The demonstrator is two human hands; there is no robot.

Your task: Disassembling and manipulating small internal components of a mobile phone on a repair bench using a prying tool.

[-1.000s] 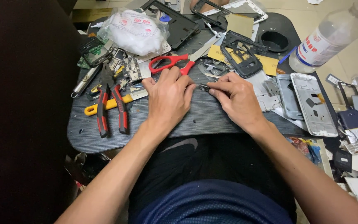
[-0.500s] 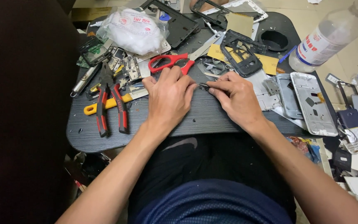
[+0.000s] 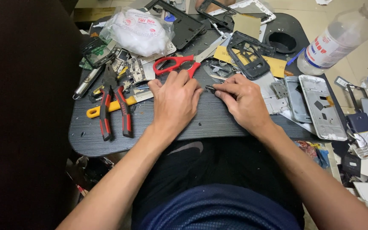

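Note:
My left hand (image 3: 176, 101) rests palm down on the dark ribbed work board (image 3: 150, 132), fingers curled near the board's middle. My right hand (image 3: 244, 102) pinches a small dark metal part (image 3: 210, 89) between thumb and forefinger, right beside the left hand's fingertips. Whether the left fingers also touch the part is hidden. Red-handled scissors (image 3: 179, 64) lie just beyond the left hand.
Red-and-black pliers (image 3: 112, 108) and a yellow-handled tool (image 3: 107, 106) lie at the left. A white plastic bag (image 3: 139, 32), black phone frames (image 3: 248, 55), silver phone housings (image 3: 320, 102) and a clear bottle (image 3: 337, 38) crowd the back and right. Loose parts lie on the floor at right.
Both hands stay in nearly the same place on the board; only slight finger shifts around the small part show.

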